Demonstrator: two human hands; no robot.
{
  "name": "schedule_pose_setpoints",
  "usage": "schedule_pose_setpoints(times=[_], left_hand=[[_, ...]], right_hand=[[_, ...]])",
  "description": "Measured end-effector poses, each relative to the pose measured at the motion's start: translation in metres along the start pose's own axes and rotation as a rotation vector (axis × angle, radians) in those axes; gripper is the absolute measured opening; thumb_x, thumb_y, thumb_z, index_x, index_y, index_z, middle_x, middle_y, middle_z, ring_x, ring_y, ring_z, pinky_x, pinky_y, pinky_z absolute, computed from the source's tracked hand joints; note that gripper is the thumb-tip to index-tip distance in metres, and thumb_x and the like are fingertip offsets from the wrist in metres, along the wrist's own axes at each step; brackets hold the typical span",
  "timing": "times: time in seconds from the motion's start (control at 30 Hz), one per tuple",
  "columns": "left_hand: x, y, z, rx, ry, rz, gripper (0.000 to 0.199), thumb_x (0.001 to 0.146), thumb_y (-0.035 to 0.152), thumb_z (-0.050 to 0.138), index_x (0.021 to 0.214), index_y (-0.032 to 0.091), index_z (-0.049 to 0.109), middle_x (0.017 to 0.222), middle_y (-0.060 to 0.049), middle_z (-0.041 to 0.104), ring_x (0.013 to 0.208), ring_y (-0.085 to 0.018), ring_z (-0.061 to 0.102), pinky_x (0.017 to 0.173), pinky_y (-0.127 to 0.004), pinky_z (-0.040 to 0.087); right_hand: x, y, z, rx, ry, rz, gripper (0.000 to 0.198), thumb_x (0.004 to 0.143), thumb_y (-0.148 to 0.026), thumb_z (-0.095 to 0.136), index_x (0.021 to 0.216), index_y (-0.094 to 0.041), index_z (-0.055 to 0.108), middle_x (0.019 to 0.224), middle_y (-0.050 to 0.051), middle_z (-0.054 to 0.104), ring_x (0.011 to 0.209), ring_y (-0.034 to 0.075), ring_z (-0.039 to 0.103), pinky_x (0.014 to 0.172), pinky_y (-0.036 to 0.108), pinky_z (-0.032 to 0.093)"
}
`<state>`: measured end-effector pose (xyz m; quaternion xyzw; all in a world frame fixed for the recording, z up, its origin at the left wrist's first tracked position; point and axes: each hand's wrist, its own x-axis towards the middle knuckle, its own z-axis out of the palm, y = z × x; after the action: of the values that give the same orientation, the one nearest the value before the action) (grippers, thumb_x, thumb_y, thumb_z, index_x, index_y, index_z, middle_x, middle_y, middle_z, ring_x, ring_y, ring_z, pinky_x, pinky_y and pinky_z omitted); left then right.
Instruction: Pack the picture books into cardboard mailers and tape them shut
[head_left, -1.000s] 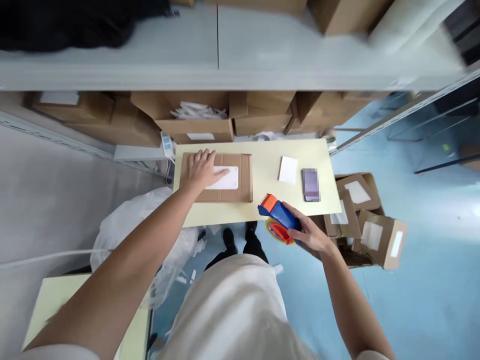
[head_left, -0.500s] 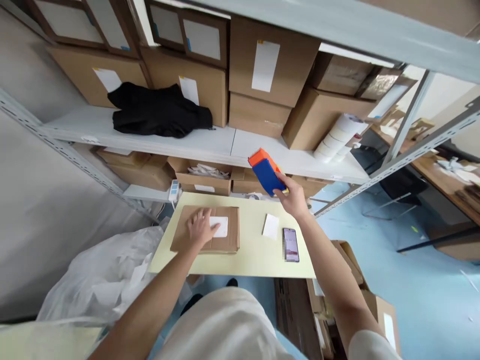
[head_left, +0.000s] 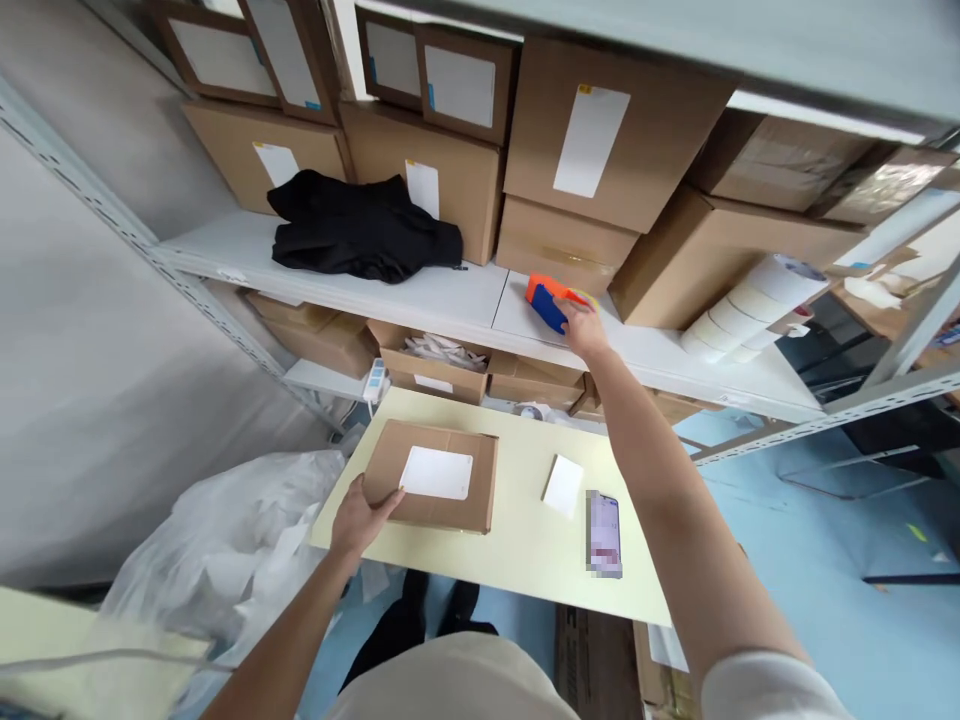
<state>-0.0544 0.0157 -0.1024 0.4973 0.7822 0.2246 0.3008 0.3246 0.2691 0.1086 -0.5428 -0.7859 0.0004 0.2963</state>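
A flat cardboard box [head_left: 450,508] with a white label [head_left: 437,472] lies on the pale yellow table [head_left: 517,560]. My left hand [head_left: 361,517] grips its near left corner, thumb on top and fingers at the side edge. With my right arm stretched forward, my right hand [head_left: 583,328] is closed around a blocky orange-and-blue object [head_left: 547,305] at the middle shelf. A bit of yellow shows beside it; its exact kind is unclear. A white card or pad [head_left: 562,485] and a phone [head_left: 604,535] lie right of the box.
On the middle shelf [head_left: 450,300] are a black garment [head_left: 367,228], large cartons [head_left: 592,130] and stacked tape rolls [head_left: 754,305]. Open boxes stand below, one with white slips [head_left: 446,352]. A power strip [head_left: 375,382] sits behind the table; plastic bags [head_left: 225,540] lie at left.
My right hand has carried the orange-and-blue object from above the table forward to the shelf. My left hand has slid off the label to the box's near left corner.
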Motion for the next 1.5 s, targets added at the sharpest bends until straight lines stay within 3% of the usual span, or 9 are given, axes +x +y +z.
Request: schedule_pose_setpoints(times=[0.1,0.23,0.37,0.47,0.67,0.87,1.03,1.3,1.5], left_hand=[[0.004,-0.006,-0.001,-0.050,-0.040,0.021,0.073,0.076,0.055,0.058,0.134,0.014,0.043,0.126,-0.018,0.061,0.118,-0.034,0.058,0.099,-0.043,0.046],[0.012,-0.030,0.000,-0.203,-0.070,0.020,0.074,0.082,0.053,0.049,0.142,0.013,0.036,0.136,-0.016,0.054,0.128,-0.028,0.051,0.106,-0.040,0.040],[0.023,-0.057,0.006,-0.392,-0.232,0.047,0.069,0.082,0.067,0.038,0.121,0.014,0.058,0.119,-0.014,0.066,0.117,-0.029,0.058,0.098,-0.040,0.047],[0.030,-0.064,0.011,-0.435,-0.300,0.016,0.073,0.074,0.076,0.040,0.106,0.015,0.063,0.101,-0.013,0.070,0.100,-0.030,0.064,0.082,-0.041,0.053],[0.033,-0.026,0.001,-0.454,-0.301,0.187,0.063,0.071,0.069,0.052,0.101,0.015,0.063,0.096,-0.010,0.070,0.093,-0.024,0.064,0.078,-0.034,0.053],[0.030,0.036,-0.006,-0.077,-0.259,0.428,0.039,0.080,0.053,0.053,0.082,0.017,0.067,0.086,-0.009,0.069,0.080,-0.021,0.065,0.077,-0.031,0.050],[0.045,0.057,0.004,0.159,-0.316,0.439,0.046,0.085,0.056,0.045,0.073,0.017,0.066,0.078,-0.011,0.069,0.082,-0.025,0.066,0.072,-0.030,0.047],[0.048,0.056,0.018,0.308,-0.387,0.369,0.059,0.089,0.057,0.039,0.116,0.010,0.062,0.111,-0.018,0.065,0.108,-0.028,0.062,0.090,-0.031,0.045],[0.040,0.057,0.022,0.253,-0.313,0.266,0.075,0.088,0.055,0.044,0.144,0.007,0.032,0.137,-0.022,0.049,0.128,-0.032,0.048,0.099,-0.036,0.041]], right_hand=[[-0.037,-0.010,0.002,-0.087,0.040,-0.033,0.058,0.078,-0.002,0.052,0.134,-0.017,0.048,0.145,0.010,0.044,0.142,0.025,0.028,0.116,0.058,0.010],[-0.180,-0.043,0.044,0.034,0.134,0.147,0.067,0.079,-0.003,0.039,0.144,-0.013,0.030,0.148,0.015,0.038,0.142,0.022,0.029,0.116,0.048,0.026],[-0.335,-0.093,0.129,0.331,-0.374,0.503,0.084,0.063,-0.009,0.056,0.143,-0.010,0.031,0.144,0.021,0.042,0.137,0.031,0.039,0.109,0.048,0.039],[-0.379,-0.126,0.182,0.552,-0.432,0.595,0.076,0.064,-0.018,0.062,0.137,-0.015,0.041,0.137,0.018,0.051,0.130,0.031,0.046,0.107,0.049,0.039],[-0.358,-0.136,0.171,0.610,-0.232,0.834,0.034,0.082,-0.040,0.051,0.107,-0.019,0.059,0.105,0.011,0.067,0.096,0.026,0.063,0.084,0.043,0.052],[-0.327,-0.131,0.099,0.244,-0.189,0.914,0.049,0.093,-0.050,0.030,0.119,-0.015,0.053,0.118,0.018,0.061,0.115,0.029,0.054,0.098,0.042,0.042],[-0.301,-0.131,0.099,0.143,-0.314,1.049,0.054,0.095,-0.049,0.031,0.128,-0.009,0.044,0.125,0.024,0.057,0.121,0.030,0.053,0.097,0.040,0.041],[-0.289,-0.114,0.119,0.105,-0.412,1.043,0.048,0.095,-0.050,0.031,0.123,-0.012,0.043,0.123,0.024,0.060,0.115,0.031,0.058,0.093,0.042,0.042],[-0.289,-0.112,0.119,0.116,-0.438,1.009,0.042,0.096,-0.049,0.031,0.116,-0.015,0.044,0.120,0.022,0.062,0.113,0.030,0.059,0.089,0.039,0.044]])
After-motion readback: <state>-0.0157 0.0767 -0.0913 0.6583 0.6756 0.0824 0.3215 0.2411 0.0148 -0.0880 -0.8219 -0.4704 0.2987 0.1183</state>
